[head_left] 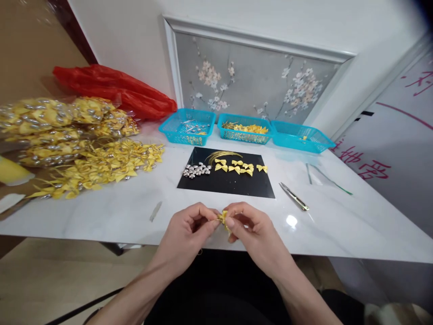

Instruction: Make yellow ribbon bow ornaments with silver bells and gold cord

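Observation:
Close to the table's front edge, a small yellow ribbon bow (223,218) is held between my two hands. My right hand (254,229) pinches it from the right with thumb and fingers. From the other side, the closed fingertips of my left hand (190,232) grip its left end, where a thin strand seems to show; the fingers hide part of it. Beyond my hands lies a black mat (216,186). On it are silver beads (196,170), thin gold cords (223,155) and several yellow bows (234,169).
Blue baskets (194,141) line the back. Thread snips (293,197) and a clear plastic piece with a green strip (329,178) lie right. A pile of yellow bow pieces (111,167), filled clear bags (50,117) and a red bag (115,88) crowd the left.

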Available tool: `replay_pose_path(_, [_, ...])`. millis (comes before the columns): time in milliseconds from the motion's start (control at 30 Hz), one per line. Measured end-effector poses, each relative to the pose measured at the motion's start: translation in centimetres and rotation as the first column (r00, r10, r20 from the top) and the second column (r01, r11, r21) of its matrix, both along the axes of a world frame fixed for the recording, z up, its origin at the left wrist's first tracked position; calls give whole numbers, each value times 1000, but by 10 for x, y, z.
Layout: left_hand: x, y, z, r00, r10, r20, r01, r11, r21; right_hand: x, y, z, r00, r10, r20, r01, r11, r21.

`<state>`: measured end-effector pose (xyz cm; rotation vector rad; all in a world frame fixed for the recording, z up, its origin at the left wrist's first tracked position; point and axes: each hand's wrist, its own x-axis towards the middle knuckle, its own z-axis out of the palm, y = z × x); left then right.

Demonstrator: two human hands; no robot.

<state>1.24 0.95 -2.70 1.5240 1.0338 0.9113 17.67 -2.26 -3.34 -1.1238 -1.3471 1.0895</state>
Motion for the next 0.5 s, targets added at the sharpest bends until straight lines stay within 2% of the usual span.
replay_pose_path(100, [0,0,0,1000,8,-3,-8,1000,2,-4,0,-4,996,-40,75,36,998,52])
replay_pose_path(233, [-7,-2,3,995,2,-99,-3,1000,-10,-2,2,-6,969,-154,192,122,978,169])
replay_pose_path(367, [-8,-16,7,985,-30,-171,24,999,-34,-2,5,-6,924,-281,261,208,939,275])
replay_pose_path(433, [-1,-29,9,982,-109,-155,95,991,-93,-4,7,-9,898,-342,276,248,913,324])
replay_pose_path(500, [6,-40,12,973,-231,-21,220,948,-230,-6,8,-14,876,-386,290,271,889,368])
